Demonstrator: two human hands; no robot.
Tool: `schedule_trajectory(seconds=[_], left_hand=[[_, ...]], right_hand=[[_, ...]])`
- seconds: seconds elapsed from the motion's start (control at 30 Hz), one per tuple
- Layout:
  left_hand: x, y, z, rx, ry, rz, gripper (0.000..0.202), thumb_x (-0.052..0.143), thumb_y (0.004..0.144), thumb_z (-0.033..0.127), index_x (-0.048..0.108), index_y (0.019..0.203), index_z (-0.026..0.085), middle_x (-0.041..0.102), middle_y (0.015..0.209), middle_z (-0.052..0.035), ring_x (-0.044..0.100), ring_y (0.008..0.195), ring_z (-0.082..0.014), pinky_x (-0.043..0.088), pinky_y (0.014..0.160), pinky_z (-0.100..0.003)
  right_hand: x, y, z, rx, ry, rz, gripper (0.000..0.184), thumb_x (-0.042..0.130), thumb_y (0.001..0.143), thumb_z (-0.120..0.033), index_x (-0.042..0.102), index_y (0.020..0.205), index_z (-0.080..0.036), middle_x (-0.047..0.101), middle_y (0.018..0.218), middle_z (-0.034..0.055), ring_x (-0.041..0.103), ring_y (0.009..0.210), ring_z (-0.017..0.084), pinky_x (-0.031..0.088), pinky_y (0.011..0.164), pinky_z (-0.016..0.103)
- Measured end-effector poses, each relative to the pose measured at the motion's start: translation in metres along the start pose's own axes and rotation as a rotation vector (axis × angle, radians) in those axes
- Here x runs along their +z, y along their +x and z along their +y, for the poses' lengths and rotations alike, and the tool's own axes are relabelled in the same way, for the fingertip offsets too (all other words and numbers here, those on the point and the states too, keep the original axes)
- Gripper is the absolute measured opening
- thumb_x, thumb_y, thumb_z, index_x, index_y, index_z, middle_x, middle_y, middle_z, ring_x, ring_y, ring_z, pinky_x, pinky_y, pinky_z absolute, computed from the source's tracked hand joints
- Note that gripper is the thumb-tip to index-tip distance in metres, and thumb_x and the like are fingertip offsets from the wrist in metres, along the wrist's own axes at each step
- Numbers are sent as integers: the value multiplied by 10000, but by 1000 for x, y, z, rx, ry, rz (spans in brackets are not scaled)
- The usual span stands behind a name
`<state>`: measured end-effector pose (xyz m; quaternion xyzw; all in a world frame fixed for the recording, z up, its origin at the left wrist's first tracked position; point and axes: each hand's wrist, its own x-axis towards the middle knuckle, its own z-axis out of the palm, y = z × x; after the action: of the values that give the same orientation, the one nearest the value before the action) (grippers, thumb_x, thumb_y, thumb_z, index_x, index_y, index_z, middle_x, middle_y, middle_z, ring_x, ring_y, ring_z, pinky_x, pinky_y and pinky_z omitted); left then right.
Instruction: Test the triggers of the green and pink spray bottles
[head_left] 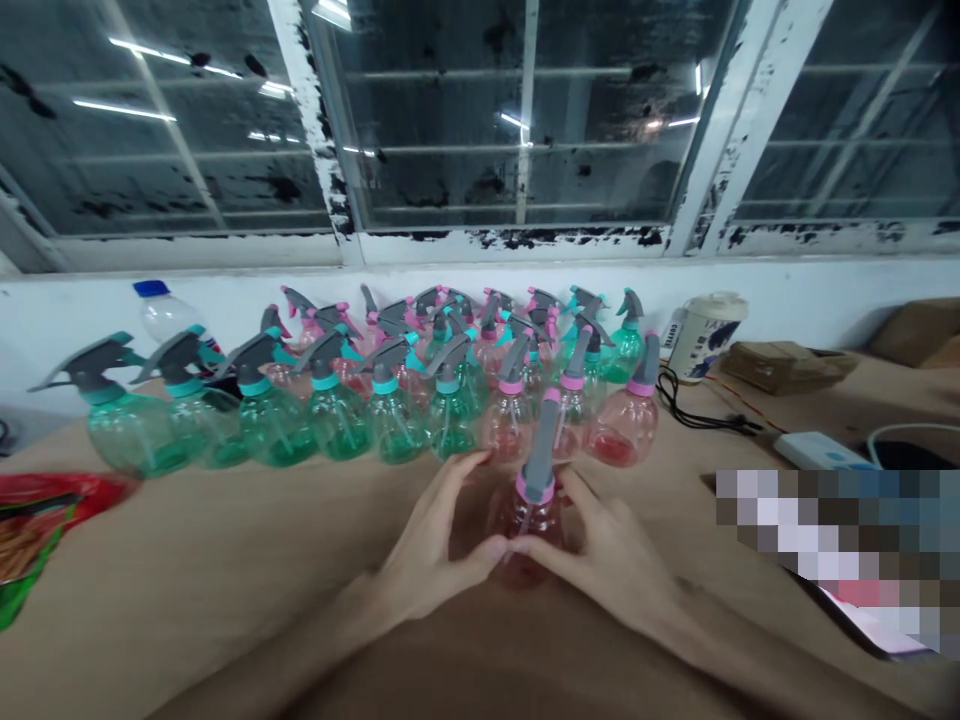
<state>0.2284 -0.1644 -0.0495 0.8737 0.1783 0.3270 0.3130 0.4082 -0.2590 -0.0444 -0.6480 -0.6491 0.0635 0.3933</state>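
Stained windows back a wooden table carrying rows of green and pink trigger spray bottles. Both hands, left hand and right hand, half-curled with thumbs nearly meeting, hold between them one pink-collared spray bottle, upright just before the front row's pink units.

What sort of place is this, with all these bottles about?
Probably a small workshop or packing area, though I can't be certain: many spray bottles stand in rows on a work table, and strip lights show in the large windows behind.
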Motion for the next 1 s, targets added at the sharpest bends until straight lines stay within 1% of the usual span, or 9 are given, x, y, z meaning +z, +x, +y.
schedule_trajectory(seconds=[0.1,0.2,0.4,0.53,0.6,0.67,0.77,0.87,1.0], left_hand=[[-10,3,3,-53,-8,22,669,562,794,376,235,1358,228,357,1403,-130,377,1259,-305,336,1022,-526],[-17,9,12,-61,-41,25,714,580,780,352,210,1377,228,325,1430,-121,334,1291,-306,334,1035,-510],[-26,18,25,-79,-20,49,761,635,739,303,217,1373,256,332,1426,-91,371,1270,-295,332,1043,-491],[-29,16,22,-121,-44,60,724,618,772,336,217,1370,262,331,1428,-84,358,1282,-277,320,1054,-473],[-30,15,20,-138,-47,57,717,614,779,345,216,1370,263,332,1428,-83,355,1285,-273,310,1061,-471],[-31,14,18,-146,-36,45,718,619,775,345,220,1367,266,332,1430,-81,350,1289,-273,292,1070,-475],[-32,13,18,-162,-23,19,708,617,776,332,225,1362,268,340,1429,-76,349,1290,-269,279,1074,-475],[-32,11,18,-188,-33,2,699,616,773,331,238,1356,256,385,1400,-89,392,1260,-275,308,1051,-477],[-29,11,20,-223,-42,-12,686,628,755,327,276,1338,245,474,1317,-105,484,1169,-284,348,1005,-491]], right_hand=[[11,3,-5,-44,15,-9,497,607,671,-615,541,951,-209,645,958,85,616,882,279,507,687,404],[20,5,-11,-65,1,-12,533,606,663,-623,531,979,-200,618,991,99,588,918,287,501,705,425],[38,15,-28,-107,-3,-14,473,582,717,-535,530,1021,-177,606,1002,105,561,933,278,489,735,430],[38,14,-30,-141,18,-28,749,592,655,-645,451,1198,-150,578,1117,130,533,1023,295,464,838,461],[31,9,-21,-155,20,-59,846,592,642,-665,372,1285,-160,536,1207,139,498,1100,304,436,901,472],[20,1,-2,-150,3,-112,807,579,688,-632,327,1320,-198,496,1272,127,464,1160,294,414,941,469],[2,-13,32,-113,-26,-135,723,545,772,-547,249,1351,-231,429,1349,115,406,1233,274,382,986,467],[-11,-23,58,-49,-71,-139,606,508,813,-488,283,1329,-264,459,1327,93,438,1213,272,394,976,481],[-13,-28,70,19,-87,-157,538,487,829,-468,325,1305,-274,470,1318,85,444,1209,270,392,977,491]])
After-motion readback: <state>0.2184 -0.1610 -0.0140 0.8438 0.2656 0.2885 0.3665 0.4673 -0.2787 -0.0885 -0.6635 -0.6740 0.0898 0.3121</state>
